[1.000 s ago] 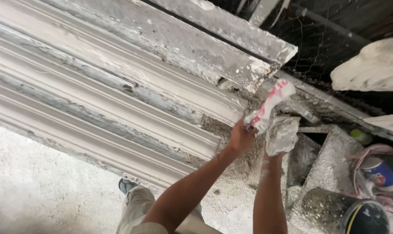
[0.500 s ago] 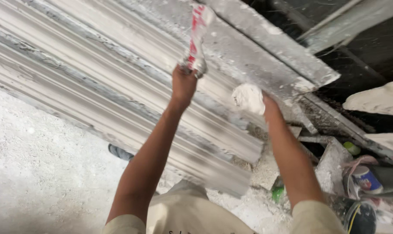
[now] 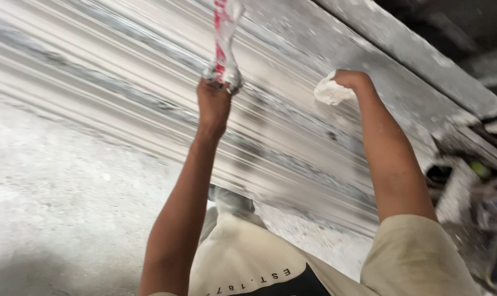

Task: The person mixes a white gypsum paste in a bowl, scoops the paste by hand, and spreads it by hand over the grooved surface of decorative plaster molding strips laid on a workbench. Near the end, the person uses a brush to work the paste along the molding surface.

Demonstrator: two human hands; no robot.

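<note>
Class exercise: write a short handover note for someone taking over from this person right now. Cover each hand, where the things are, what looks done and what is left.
Left hand: shut on a red-and-white plastic bag, raised over the moulding.
Right hand: shut on a white lump of plaster, pressed against the long ribbed plaster moulding.
Done: moulding profile is formed along its length.
Left: grey rough streaks remain on it; the picture is blurred, so detail is unclear.

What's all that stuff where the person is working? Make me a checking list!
Surface: long white ribbed moulding, dusty, grey streaks.
Job's things: red-and-white plastic bag; white lump, maybe plaster or cloth.
Clutter: blurred items at right edge, cannot tell what.
Hands: left hand grips the bag's bottom; right hand holds the lump against the moulding.
Cables: nothing seen.
Surroundings: rough grey floor; shoe below the moulding.
</note>
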